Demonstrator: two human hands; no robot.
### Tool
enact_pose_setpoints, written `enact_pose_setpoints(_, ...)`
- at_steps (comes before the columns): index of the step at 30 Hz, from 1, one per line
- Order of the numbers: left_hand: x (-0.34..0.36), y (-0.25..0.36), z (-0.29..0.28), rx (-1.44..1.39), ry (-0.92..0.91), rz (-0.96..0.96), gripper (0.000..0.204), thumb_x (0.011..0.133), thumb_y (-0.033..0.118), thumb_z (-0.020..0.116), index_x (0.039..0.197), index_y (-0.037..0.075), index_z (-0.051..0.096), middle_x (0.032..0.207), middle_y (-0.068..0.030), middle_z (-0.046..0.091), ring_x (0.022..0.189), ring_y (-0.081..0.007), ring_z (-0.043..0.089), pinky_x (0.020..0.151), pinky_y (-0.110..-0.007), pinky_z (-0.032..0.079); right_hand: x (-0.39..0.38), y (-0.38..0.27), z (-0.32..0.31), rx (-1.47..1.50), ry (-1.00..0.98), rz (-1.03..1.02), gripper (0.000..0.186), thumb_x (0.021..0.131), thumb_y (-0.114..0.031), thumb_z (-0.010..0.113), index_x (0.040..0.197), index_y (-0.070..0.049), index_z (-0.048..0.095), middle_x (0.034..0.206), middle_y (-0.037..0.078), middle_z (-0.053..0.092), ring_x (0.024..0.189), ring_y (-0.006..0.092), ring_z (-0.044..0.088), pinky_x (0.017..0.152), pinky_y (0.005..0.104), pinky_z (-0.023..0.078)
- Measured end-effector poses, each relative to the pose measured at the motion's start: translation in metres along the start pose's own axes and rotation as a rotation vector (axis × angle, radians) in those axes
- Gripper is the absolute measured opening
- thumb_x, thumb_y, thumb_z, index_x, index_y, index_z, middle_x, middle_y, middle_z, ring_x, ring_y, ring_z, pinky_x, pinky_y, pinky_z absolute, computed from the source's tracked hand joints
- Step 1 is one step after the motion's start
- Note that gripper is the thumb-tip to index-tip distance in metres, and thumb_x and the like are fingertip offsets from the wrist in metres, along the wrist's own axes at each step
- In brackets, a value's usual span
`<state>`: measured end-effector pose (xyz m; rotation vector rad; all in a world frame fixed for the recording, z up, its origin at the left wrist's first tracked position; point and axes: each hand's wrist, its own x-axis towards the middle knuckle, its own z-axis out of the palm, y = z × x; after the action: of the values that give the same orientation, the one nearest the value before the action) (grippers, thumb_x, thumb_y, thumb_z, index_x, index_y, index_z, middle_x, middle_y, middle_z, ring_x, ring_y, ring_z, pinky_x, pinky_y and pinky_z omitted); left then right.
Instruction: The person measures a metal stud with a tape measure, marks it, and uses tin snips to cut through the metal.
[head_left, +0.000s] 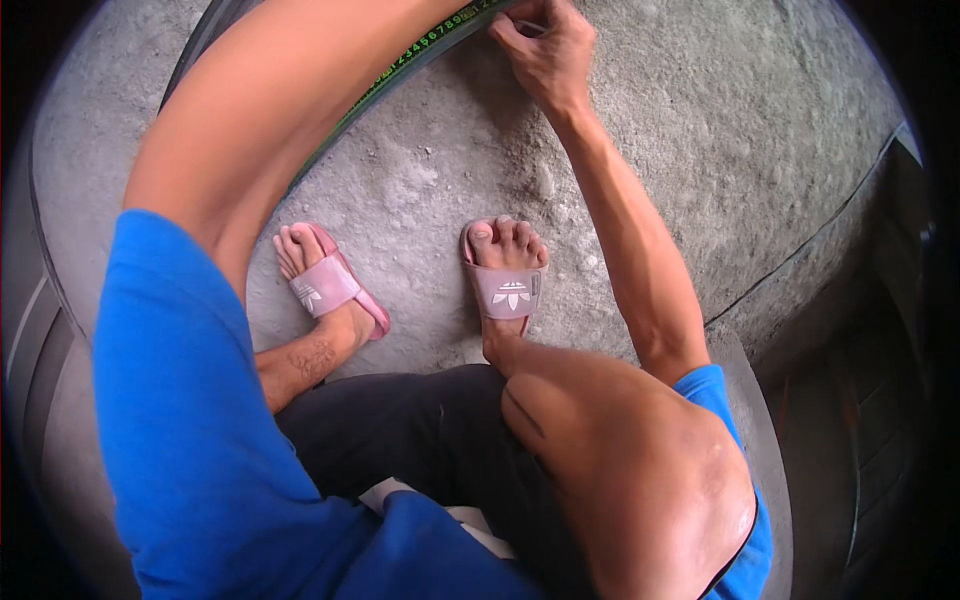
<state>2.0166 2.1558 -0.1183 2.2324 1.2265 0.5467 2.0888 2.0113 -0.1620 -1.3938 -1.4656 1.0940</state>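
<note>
A tire point(425, 55), dark with a line of green printed characters along its curved side, runs under my left arm and up to the top edge. My left arm reaches forward across it, and the hand at its end lies beyond the picture. At the tire's near edge is my right hand point(552, 55), its fingers curled and closed with the thumb drawn in. A small greyish bit shows between thumb and fingers, but what they grip is mostly hidden.
My feet stand on rough, dusty grey ground in pink slide sandals point(508, 290), knees bent and wide. Along the right lies a large dark grooved object point(850, 430), resembling tire tread. Grey curved shapes point(45, 340) line the left rim.
</note>
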Motion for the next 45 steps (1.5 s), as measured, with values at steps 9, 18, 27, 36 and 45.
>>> enact_pose_setpoints(9,-0.003,-0.002,0.004,-0.033,0.058,0.016,0.047,0.069,0.032,0.085,0.106,0.005,0.071,0.092,-0.0229,0.073,0.088,-0.0394,0.072,0.078,-0.046,0.060,0.001,0.002,0.004,-0.135,0.049,-0.169,0.026,0.075,-0.006,0.078,0.078,-0.001,0.053,0.067,0.011,0.054,0.059,0.0232,0.054,0.058,0.0369,0.047)
enact_pose_setpoints(18,-0.003,-0.008,0.007,-0.009,0.060,0.042,0.051,0.071,0.032,0.085,0.110,0.004,0.070,0.095,-0.0234,0.073,0.088,-0.0389,0.072,0.079,-0.045,0.060,0.000,0.002,0.007,-0.199,0.069,-0.218,0.027,0.074,-0.007,0.078,0.079,-0.002,0.052,0.071,0.012,0.054,0.062,0.0285,0.055,0.059,0.0389,0.046)
enact_pose_setpoints(27,-0.002,-0.003,0.008,0.000,0.017,-0.020,0.051,0.071,0.033,0.086,0.107,0.003,0.068,0.092,-0.0231,0.073,0.086,-0.0381,0.072,0.077,-0.045,0.060,0.005,0.003,-0.008,-0.405,-0.079,-0.246,0.022,0.071,-0.003,0.074,0.079,0.000,0.053,0.071,0.015,0.057,0.063,0.0331,0.059,0.059,0.0398,0.048)
enact_pose_setpoints(36,-0.005,-0.016,0.011,-0.071,0.079,0.059,0.051,0.069,0.029,0.085,0.109,0.004,0.067,0.095,-0.0231,0.073,0.092,-0.0405,0.071,0.082,-0.046,0.058,-0.017,-0.012,-0.027,-0.240,-0.012,-0.046,0.019,0.073,-0.004,0.071,0.079,0.001,0.054,0.070,0.015,0.058,0.061,0.0252,0.060,0.061,0.0359,0.051)
enact_pose_setpoints(45,0.000,-0.008,0.012,0.100,0.036,-0.026,0.056,0.070,0.034,0.086,0.112,0.003,0.066,0.103,-0.0247,0.072,0.098,-0.0409,0.070,0.084,-0.047,0.058,0.002,-0.001,-0.003,-0.181,-0.009,-0.196,0.018,0.075,-0.003,0.071,0.080,0.001,0.054,0.070,0.016,0.059,0.062,0.0263,0.059,0.063,0.0380,0.052)
